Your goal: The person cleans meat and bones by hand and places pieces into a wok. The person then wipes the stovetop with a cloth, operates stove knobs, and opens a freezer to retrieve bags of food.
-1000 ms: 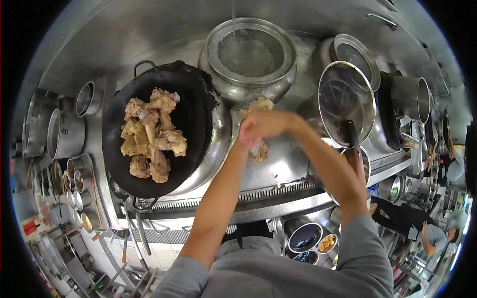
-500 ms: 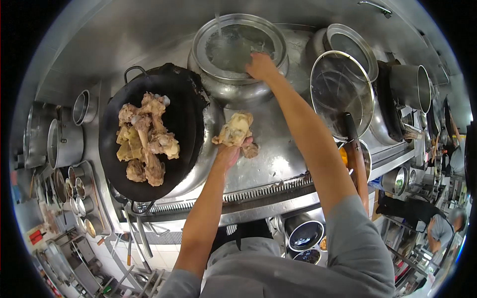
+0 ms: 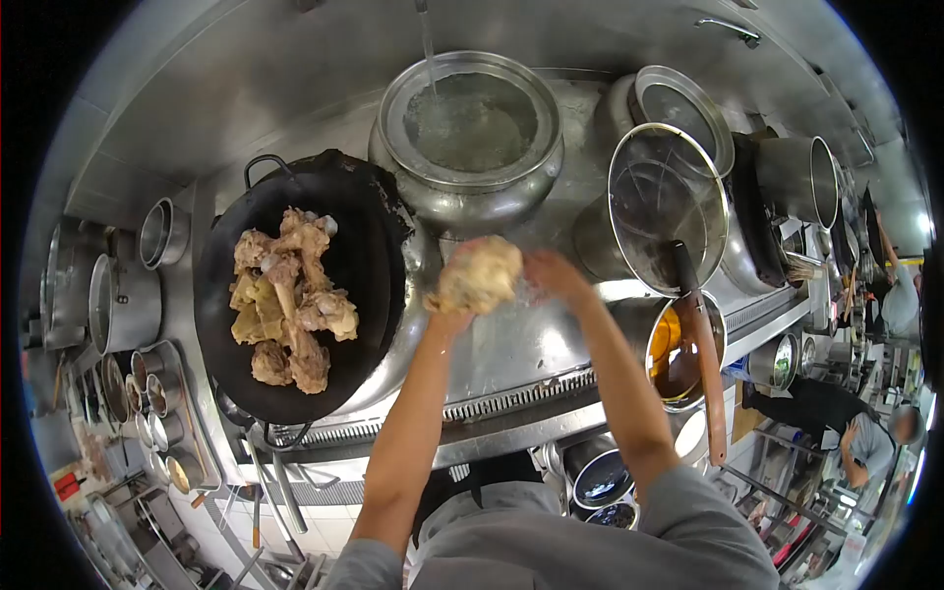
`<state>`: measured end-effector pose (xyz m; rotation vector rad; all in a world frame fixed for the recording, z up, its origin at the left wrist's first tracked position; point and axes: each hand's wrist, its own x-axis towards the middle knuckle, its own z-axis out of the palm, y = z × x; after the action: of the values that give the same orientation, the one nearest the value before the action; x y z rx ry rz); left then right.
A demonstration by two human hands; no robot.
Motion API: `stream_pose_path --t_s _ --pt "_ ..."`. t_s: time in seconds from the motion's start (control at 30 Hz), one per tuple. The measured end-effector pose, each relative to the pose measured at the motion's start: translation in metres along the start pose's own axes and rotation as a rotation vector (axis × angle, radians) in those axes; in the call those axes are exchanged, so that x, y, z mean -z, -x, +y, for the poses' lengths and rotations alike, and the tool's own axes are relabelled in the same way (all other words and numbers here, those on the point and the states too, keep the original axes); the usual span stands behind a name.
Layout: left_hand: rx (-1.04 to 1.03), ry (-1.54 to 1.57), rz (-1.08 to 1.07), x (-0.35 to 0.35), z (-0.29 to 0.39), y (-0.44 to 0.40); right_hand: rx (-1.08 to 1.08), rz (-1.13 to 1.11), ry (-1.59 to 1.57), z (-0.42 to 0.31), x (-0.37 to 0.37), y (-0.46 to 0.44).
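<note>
The left hand [image 3: 455, 320] had its fingers closed around a chunk of meat [image 3: 480, 275] above the tabletop [image 3: 511, 344], while the right hand [image 3: 554, 275], just beside the chunk, was too blurred to tell its fingers' state.

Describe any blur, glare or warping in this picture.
In the head view, the right hand and the chunk of meat in the left hand are blurred; bright glare patches the steel counter; the wide lens bends the counter's front edge and leaves black corners; the bones in the wok look sharper.
</note>
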<state>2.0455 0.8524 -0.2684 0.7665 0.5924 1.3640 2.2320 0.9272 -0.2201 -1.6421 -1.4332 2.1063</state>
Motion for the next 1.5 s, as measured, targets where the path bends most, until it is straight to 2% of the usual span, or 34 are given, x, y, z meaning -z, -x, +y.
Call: stream_pose_path --t_s 0.03,0.1,0.13,0.2,0.23,0.27,0.3,0.33,0.4,0.5,0.57,0.63,0.67,0.7,0.73,0.8,0.83,0.9,0.93,0.97,1.03,1.07,1.13,1.27,1.3,1.37,1.43,1.47,1.5 --pt "-0.228 -0.339 -0.206 -0.015 0.021 -0.006 -0.076 0.017 -0.203 0.018 -0.011 0.012" --pt "-0.383 -0.592 -0.176 -0.038 0.01 0.009 -0.048 -0.053 -0.368 0.049 -0.025 0.014" --pt "-0.432 -0.675 -0.162 -0.047 0.002 0.019 0.091 -0.113 -0.356 0.065 -0.03 0.006" --pt "-0.337 -1.185 -0.156 -0.055 -0.015 0.041 0.495 -0.155 -0.038 0.099 -0.032 -0.014" --pt "-0.337 -1.188 -0.152 -0.054 -0.021 0.052 0.217 -0.24 -0.654 0.072 -0.034 0.003" --pt "-0.403 -1.286 -0.107 -0.052 -0.026 0.06 0.02 -0.168 -0.631 0.082 -0.026 -0.007" --pt "-0.468 -1.382 -0.06 -0.051 -0.028 0.066 0.022 -0.171 -0.629 0.076 -0.027 -0.006" --pt "-0.408 -1.482 -0.093 -0.053 -0.025 0.074 0.085 -0.256 -0.667 0.07 -0.03 0.001" --pt "-0.408 -1.536 -0.057 -0.054 -0.022 0.079 0.151 -0.345 -0.701 0.064 -0.034 0.003" --pt "-0.392 -1.562 0.034 -0.054 -0.006 0.067 0.238 -0.272 -0.682 0.059 -0.028 -0.007" --pt "-0.301 -1.424 0.28 -0.07 0.031 0.041 0.251 -0.124 -0.714 0.065 -0.022 -0.015" --pt "-0.55 -1.406 0.272 -0.058 0.058 -0.026 0.249 -0.129 -0.733 0.05 -0.019 -0.014" --pt "-0.463 -1.236 0.312 -0.06 0.076 -0.061 0.268 -0.125 -0.742 0.046 -0.018 -0.015" --pt "-0.608 -1.3 0.329 -0.044 0.084 -0.101 0.284 -0.122 -0.749 0.041 -0.018 -0.015" --pt "-0.589 -1.37 0.37 -0.025 0.084 -0.132 0.274 -0.073 -0.742 0.029 -0.022 -0.011" --pt "-0.356 -1.659 0.475 0.021 0.079 -0.183 0.287 0.003 -0.676 0.021 -0.024 -0.02" --pt "-0.36 -1.661 0.473 0.031 0.087 -0.192 0.305 0.08 -0.612 0.017 -0.024 -0.025" --pt "0.571 -0.723 0.194 0.032 0.109 -0.205 0.302 0.121 -0.56 0.008 -0.024 -0.03" --pt "0.598 -0.856 0.077 0.004 0.125 -0.193 0.294 0.164 -0.51 0.005 -0.023 -0.03" --pt "0.606 -0.861 0.075 -0.021 0.13 -0.181 0.291 0.163 -0.519 0.003 -0.019 -0.03" --pt "0.801 -1.01 -0.258 -0.055 0.131 -0.16 0.171 -0.026 -0.779 -0.001 -0.009 -0.028" --pt "0.8 -1.011 -0.26 -0.055 0.125 -0.154 0.172 -0.024 -0.779 -0.003 -0.01 -0.026" --pt "0.74 -1.317 -0.597 -0.053 0.109 -0.143 0.241 0.021 -0.92 -0.009 -0.014 -0.025" --pt "0.677 -1.283 -0.737 -0.054 0.123 -0.127 0.335 0.098 -0.895 0.018 -0.016 -0.047" --pt "0.681 -1.282 -0.738 -0.056 0.128 -0.131 0.326 0.026 -0.808 0.023 -0.013 -0.049" --pt "0.659 -1.438 -0.528 -0.053 0.139 -0.148 0.316 -0.053 -0.722 0.022 -0.013 -0.045" --pt "0.341 -1.607 -0.229 -0.03 0.137 -0.17 0.283 0.06 -0.655 0.012 -0.019 -0.029" --pt "0.338 -1.611 -0.218 0.001 0.119 -0.185 0.287 0.051 -0.649 0.014 -0.019 -0.031" --pt "-0.052 -1.824 0.062 0.043 0.09 -0.201 0.354 0.054 -0.594 0.016 -0.018 -0.033"
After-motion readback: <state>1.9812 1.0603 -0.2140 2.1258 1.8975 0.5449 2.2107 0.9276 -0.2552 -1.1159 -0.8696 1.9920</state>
